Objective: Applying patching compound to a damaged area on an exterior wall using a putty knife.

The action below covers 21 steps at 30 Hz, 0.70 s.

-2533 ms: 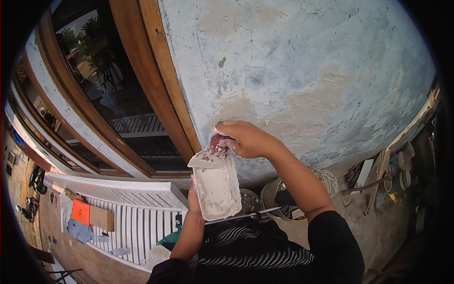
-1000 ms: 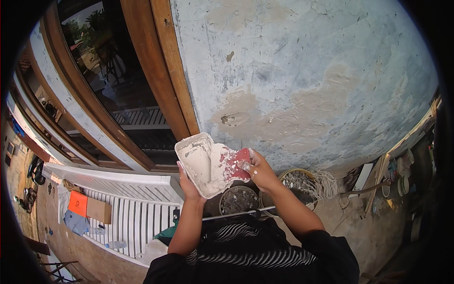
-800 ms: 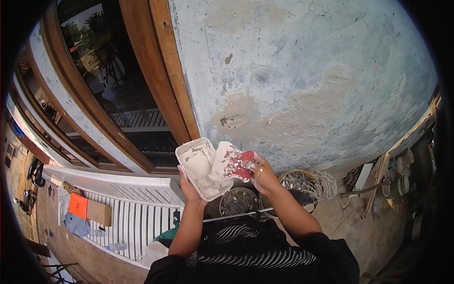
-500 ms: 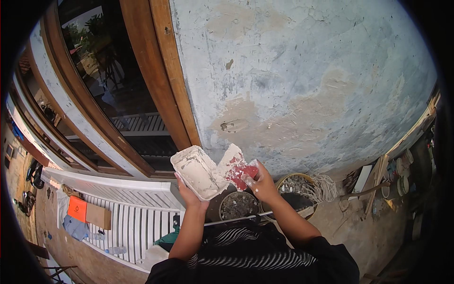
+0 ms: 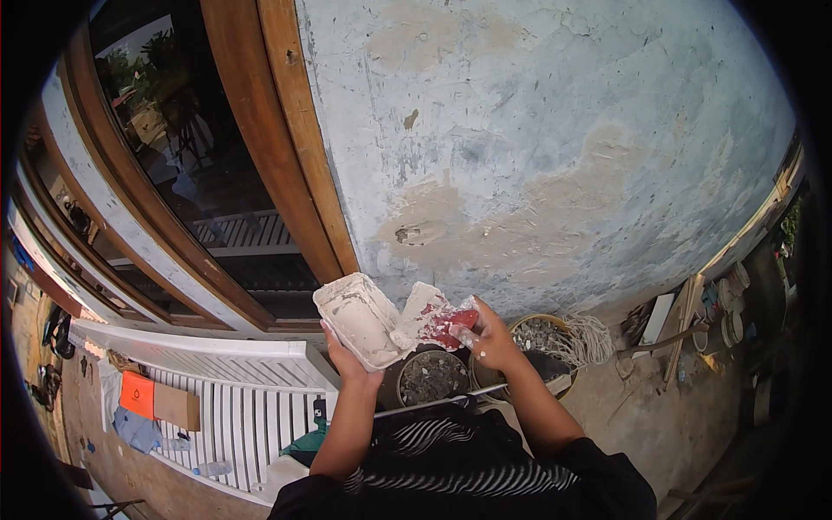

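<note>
Pinching the red scraper (image 5: 452, 329) near its right end, thumb across the face turned to us, our right grip (image 5: 494, 341) holds the paste-coated blade just beside the tub (image 5: 338, 287). Our left grip (image 5: 351, 359) clasps the tub along its left side and lower corner; pale paste (image 5: 368, 325) lines its inside. Whether the blade's lower corner touches the rim or merely overlaps it from overhead, we cannot tell. Method, in our judgement: brace the tub firmly, wipe the blade at a low angle against the rim, gather loose smears toward the working edge, and leave the thumb clear of paste. Farther out, grey rubble (image 5: 433, 379) lies below the gap, so dribbles are best caught over the tub. Beyond: the patched wall (image 5: 520, 156).
</note>
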### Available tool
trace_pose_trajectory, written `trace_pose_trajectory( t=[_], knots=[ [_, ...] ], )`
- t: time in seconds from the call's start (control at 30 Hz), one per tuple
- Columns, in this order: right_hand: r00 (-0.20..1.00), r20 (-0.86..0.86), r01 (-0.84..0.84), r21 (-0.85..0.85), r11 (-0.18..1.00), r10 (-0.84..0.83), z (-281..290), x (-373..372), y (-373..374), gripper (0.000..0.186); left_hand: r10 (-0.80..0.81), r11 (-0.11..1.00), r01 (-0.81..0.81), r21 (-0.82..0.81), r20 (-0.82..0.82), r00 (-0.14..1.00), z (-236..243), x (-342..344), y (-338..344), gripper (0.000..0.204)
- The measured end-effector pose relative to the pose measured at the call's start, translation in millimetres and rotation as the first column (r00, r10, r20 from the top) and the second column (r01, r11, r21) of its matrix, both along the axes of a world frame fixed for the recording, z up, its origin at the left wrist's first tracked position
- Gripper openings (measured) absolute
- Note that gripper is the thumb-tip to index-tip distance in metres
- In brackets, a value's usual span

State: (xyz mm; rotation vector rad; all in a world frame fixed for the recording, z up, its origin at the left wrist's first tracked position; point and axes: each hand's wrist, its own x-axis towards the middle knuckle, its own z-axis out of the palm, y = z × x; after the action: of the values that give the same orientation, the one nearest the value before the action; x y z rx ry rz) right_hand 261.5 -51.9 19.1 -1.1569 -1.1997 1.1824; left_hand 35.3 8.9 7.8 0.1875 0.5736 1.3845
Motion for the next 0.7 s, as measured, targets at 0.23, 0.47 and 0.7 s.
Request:
trace_pose_trajectory(
  t=[0.23,0.47,0.7],
  knots=[
    [0.895,-0.401,0.129,-0.184,0.974,-0.194,-11,-11,6,0.035,0.000,1.000,0.000,-0.002,0.018,1.000,0,5,11,0.064],
    [0.938,-0.201,0.284,-0.025,0.958,-0.283,-16,-15,4,0.035,0.007,1.000,-0.007,-0.025,-0.002,1.000,10,6,24,0.062],
    [0.876,-0.390,0.274,-0.081,0.958,-0.284,-28,-21,2,0.045,0.001,1.000,-0.001,-0.001,-0.005,1.000,2,5,40,0.062]
  ],
)
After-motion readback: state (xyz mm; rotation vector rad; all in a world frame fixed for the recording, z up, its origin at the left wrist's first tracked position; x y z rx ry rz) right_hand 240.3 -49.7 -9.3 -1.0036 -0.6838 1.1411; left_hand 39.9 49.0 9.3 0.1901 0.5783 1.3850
